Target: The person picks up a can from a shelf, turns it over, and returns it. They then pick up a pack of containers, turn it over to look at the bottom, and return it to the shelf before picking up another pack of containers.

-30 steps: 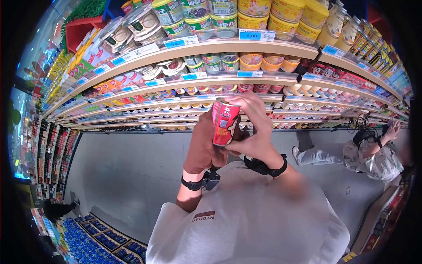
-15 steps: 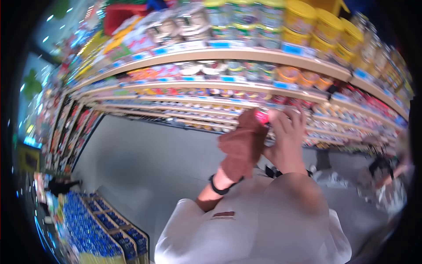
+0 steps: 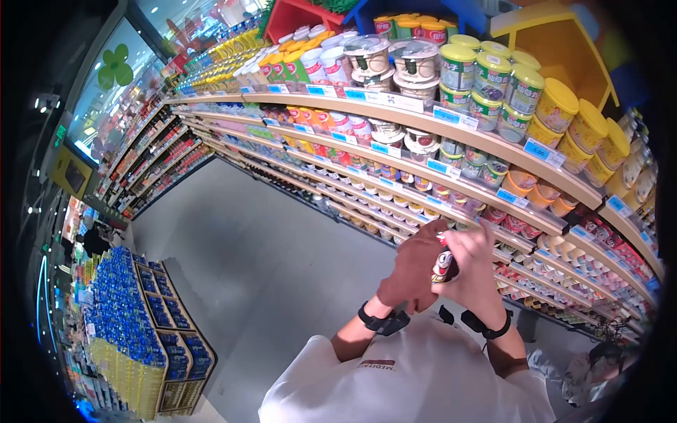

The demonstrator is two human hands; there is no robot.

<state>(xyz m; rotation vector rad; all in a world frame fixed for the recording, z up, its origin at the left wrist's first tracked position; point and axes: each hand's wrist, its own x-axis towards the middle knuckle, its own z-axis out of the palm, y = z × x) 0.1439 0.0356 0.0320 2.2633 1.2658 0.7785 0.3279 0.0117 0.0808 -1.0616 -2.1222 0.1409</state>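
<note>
A brown cloth (image 3: 415, 264) covers my left hand (image 3: 403, 282), and its fingers are hidden beneath it. The cloth rests against the side of a small dark container (image 3: 442, 266) with a red part at the top and a white cartoon face on its label. On the other side, my right hand (image 3: 476, 271) has its fingers curled around this container, the fingertips near its top. Both hands are held together in front of my chest, before the shelves. Black bands (image 3: 384, 323) circle my wrists.
Long shelves (image 3: 367, 106) ahead carry tubs, cups and cans with blue price tags. A display stack of blue packs (image 3: 127, 303) stands at lower left. Grey floor (image 3: 275, 268) lies between. Another person (image 3: 592, 370) is at the lower right.
My view has turned and sharpened, so the shelves now slant down to the right. Both hands sit lower in view. More of the container's label shows between them.
</note>
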